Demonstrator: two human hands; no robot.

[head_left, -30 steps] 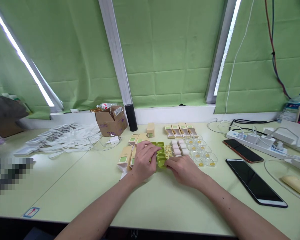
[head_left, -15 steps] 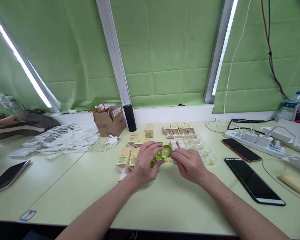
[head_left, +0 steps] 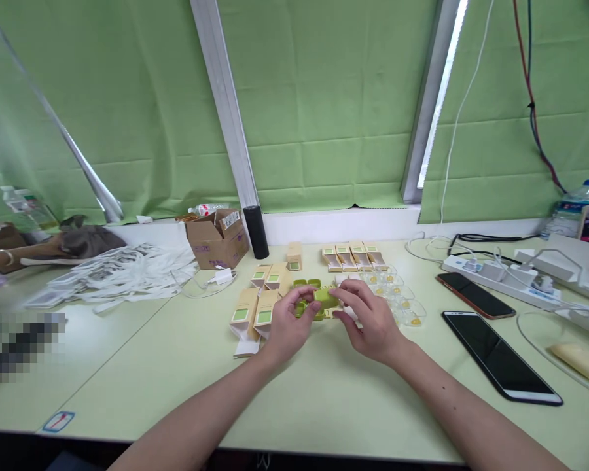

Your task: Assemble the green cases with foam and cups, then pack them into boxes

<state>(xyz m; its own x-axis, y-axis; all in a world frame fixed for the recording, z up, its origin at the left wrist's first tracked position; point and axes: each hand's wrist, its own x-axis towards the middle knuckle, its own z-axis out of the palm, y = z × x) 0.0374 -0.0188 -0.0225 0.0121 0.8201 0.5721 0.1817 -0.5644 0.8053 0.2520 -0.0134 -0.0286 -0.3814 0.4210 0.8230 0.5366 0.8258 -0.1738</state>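
Gripping a small green case (head_left: 326, 299) over the surface (head_left: 324, 405), the left hand (head_left: 292, 322) has thumb and fingers closed on it; the right hand (head_left: 370, 322) is half open, fingers bent at the case's right side, its hold unclear; other green cases (head_left: 307, 283) lie just behind; tan boxes (head_left: 245, 311) lie to the left, clear trays (head_left: 406, 303) to the right.

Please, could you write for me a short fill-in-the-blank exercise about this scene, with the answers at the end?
1. The small case between the left hand and the right hand is coloured ____.
2. The tall cylinder beside the cardboard box is coloured ____.
3. Of the person's two hands, the white-edged phone lies nearer to the ____ one.

Missing words: green; black; right.
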